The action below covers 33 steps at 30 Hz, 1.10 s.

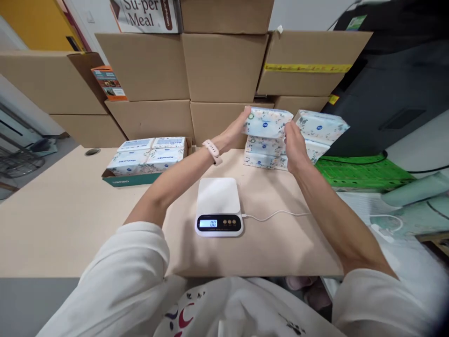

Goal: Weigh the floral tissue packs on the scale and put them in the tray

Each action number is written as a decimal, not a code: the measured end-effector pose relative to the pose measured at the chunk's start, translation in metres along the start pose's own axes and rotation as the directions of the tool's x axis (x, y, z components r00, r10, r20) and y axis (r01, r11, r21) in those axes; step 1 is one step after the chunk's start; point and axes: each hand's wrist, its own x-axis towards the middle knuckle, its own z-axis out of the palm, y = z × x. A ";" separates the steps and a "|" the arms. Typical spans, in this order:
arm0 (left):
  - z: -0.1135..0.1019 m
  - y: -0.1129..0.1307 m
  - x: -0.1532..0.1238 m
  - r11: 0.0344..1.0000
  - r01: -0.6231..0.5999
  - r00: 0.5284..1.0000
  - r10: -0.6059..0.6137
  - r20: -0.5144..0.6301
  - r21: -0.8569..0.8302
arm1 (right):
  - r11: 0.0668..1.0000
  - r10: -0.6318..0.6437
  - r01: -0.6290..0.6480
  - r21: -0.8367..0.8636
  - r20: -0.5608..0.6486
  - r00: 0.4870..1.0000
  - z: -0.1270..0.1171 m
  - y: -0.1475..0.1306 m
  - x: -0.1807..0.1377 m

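Both hands grip one tissue pack [268, 122], white with a floral print and a small blue badge. My left hand [242, 122] is closed on its left end, and my right hand [295, 142] is closed on its right end. Just below and behind it is a stack of similar tissue packs [260, 159], with another pack [321, 126] on the stack's right side. A white digital scale [218, 196] lies nearer to me, its display reading 0.0. Over to the left, a green open box [136, 180] holds several tissue packs [128, 161].
Cardboard boxes [224, 68] are piled along the table's back edge. A white cable [270, 218] runs right from the scale under my right forearm. Beyond the table's right side lies a green plastic pallet [354, 171]. A round cable hole [92, 151] is at the table's back left.
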 end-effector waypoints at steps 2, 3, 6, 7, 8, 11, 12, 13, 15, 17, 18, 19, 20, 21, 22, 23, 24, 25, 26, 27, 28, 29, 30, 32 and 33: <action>-0.012 0.026 -0.048 0.997 0.077 0.997 -0.077 0.004 0.019 | 0.991 0.107 -0.111 0.069 0.064 0.992 0.001 -0.030 -0.031; -0.017 0.037 -0.077 0.998 0.056 0.998 -0.056 -0.018 0.018 | 0.983 0.140 -0.151 0.109 0.104 0.985 0.002 -0.048 -0.050; -0.023 0.059 -0.165 0.997 0.075 0.995 -0.074 -0.072 0.019 | 0.962 0.123 -0.164 0.217 0.190 0.974 0.006 -0.099 -0.108; -0.022 0.060 -0.192 0.995 0.096 0.993 -0.095 -0.073 0.019 | 0.957 0.112 -0.162 0.241 0.205 0.972 0.008 -0.113 -0.126; -0.019 0.059 -0.216 0.994 0.110 0.991 -0.108 -0.081 0.016 | 0.951 0.105 -0.162 0.263 0.219 0.970 0.010 -0.123 -0.143; -0.009 0.051 -0.269 0.990 0.142 0.983 -0.140 -0.123 0.007 | 0.922 0.092 -0.182 0.341 0.263 0.960 0.017 -0.136 -0.181; -0.006 0.049 -0.281 0.988 0.153 0.979 -0.150 -0.135 0.011 | 0.908 0.086 -0.188 0.374 0.273 0.958 0.020 -0.135 -0.189; -0.003 0.046 -0.291 0.986 0.164 0.977 -0.159 -0.142 0.020 | 0.893 0.083 -0.197 0.405 0.282 0.956 0.023 -0.133 -0.196; 0.000 0.042 -0.305 0.981 0.187 0.972 -0.178 -0.151 0.049 | 0.864 0.092 -0.229 0.447 0.308 0.947 0.030 -0.125 -0.207; 0.000 0.037 -0.315 0.969 0.234 0.961 -0.219 -0.171 0.074 | 0.846 0.119 -0.275 0.457 0.342 0.932 0.037 -0.116 -0.216; 0.000 0.035 -0.319 0.964 0.252 0.956 -0.235 -0.177 0.080 | 0.841 0.135 -0.296 0.454 0.355 0.925 0.041 -0.111 -0.221; -0.001 0.033 -0.323 0.961 0.264 0.953 -0.247 -0.177 0.080 | 0.837 0.151 -0.312 0.450 0.359 0.921 0.044 -0.107 -0.226; -0.002 0.030 -0.325 0.960 0.271 0.951 -0.254 -0.174 0.076 | 0.835 0.166 -0.323 0.446 0.355 0.920 0.046 -0.102 -0.231; -0.003 0.028 -0.327 0.960 0.270 0.952 -0.256 -0.167 0.068 | 0.835 0.178 -0.327 0.442 0.346 0.921 0.047 -0.098 -0.235; -0.004 0.025 -0.329 0.962 0.266 0.954 -0.253 -0.160 0.059 | 0.836 0.187 -0.328 0.439 0.333 0.924 0.047 -0.095 -0.239; -0.004 0.022 -0.331 0.963 0.265 0.954 -0.254 -0.158 0.048 | 0.838 0.195 -0.329 0.435 0.323 0.926 0.046 -0.092 -0.242; -0.004 0.018 -0.332 0.961 0.273 0.950 -0.263 -0.166 0.037 | 0.841 0.205 -0.332 0.428 0.315 0.927 0.045 -0.089 -0.244; -0.004 0.014 -0.334 0.958 0.285 0.944 -0.277 -0.179 0.025 | 0.843 0.217 -0.338 0.420 0.309 0.926 0.043 -0.087 -0.245; -0.004 0.010 -0.335 0.955 0.296 0.937 -0.287 -0.198 0.014 | 0.845 0.230 -0.345 0.409 0.304 0.924 0.041 -0.086 -0.245; -0.003 0.006 -0.337 0.952 0.307 0.928 -0.299 -0.221 0.002 | 0.846 0.244 -0.354 0.398 0.301 0.922 0.039 -0.085 -0.245; -0.002 0.001 -0.338 0.948 0.319 0.917 -0.312 -0.250 -0.012 | 0.848 0.256 -0.363 0.387 0.300 0.919 0.037 -0.085 -0.244; -0.001 -0.003 -0.339 0.942 0.334 0.903 -0.328 -0.279 -0.027 | 0.849 0.265 -0.368 0.380 0.299 0.917 0.035 -0.086 -0.242; -0.002 -0.007 -0.340 0.936 0.349 0.886 -0.344 -0.310 -0.043 | 0.849 0.273 -0.373 0.375 0.294 0.916 0.033 -0.088 -0.241; -0.004 -0.013 -0.342 0.922 0.379 0.847 -0.378 -0.373 -0.073 | 0.846 0.292 -0.382 0.371 0.277 0.915 0.029 -0.091 -0.238; -0.007 -0.014 -0.342 0.916 0.391 0.829 -0.393 -0.398 -0.088 | 0.841 0.308 -0.391 0.373 0.264 0.914 0.028 -0.093 -0.237</action>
